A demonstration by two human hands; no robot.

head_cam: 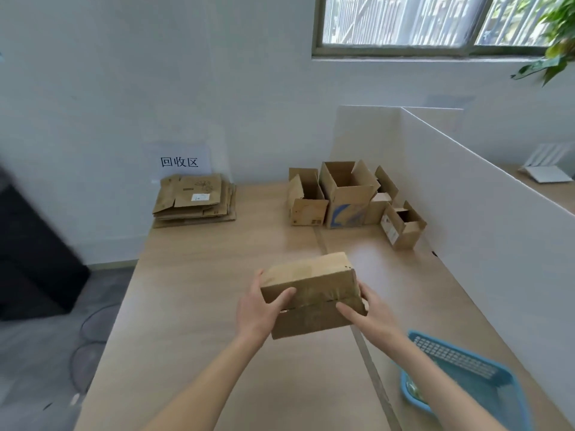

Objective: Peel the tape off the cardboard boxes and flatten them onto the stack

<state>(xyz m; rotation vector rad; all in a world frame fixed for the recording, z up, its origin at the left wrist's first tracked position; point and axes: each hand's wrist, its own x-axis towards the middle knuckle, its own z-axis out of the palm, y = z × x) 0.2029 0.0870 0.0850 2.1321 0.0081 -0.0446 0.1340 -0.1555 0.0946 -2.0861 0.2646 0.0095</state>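
**Inspector:** Cardboard first. Where was the work piece, in the head view?

**Assistant:** A closed box was held above the near middle of the table, tilted so its taped seam faced the person. The tape ran along that seam and looked unpeeled — I judged the peeling step had not begun.

**Inspector:** Reason for that hold?

**Assistant:** Probably to bring the seam under the eyes and find a tape end. That is a judgement only.

**Inspector:** Left hand?

**Assistant:** The left hand gripped the box's left end, thumb curled over the near face and the other fingers wrapped behind, out of sight.

**Inspector:** Right hand?

**Assistant:** The right hand clasped the right end. Its thumb lay across the near face close to the seam; its fingers passed behind the corner. Both hands were closed on the box, neither slack.

**Inspector:** Remaining stock?

**Assistant:** A group of open boxes stood at the far right of the table against the white partition, flaps up — apparently waiting their turn. The stack of flattened boxes lay at the far left, under a paper sign on the wall, well apart from the held box.

**Inspector:** Anything else?

**Assistant:** A blue basket sat at the near right by the right forearm, plausibly for the stripped tape. Its contents were too blurred to name.
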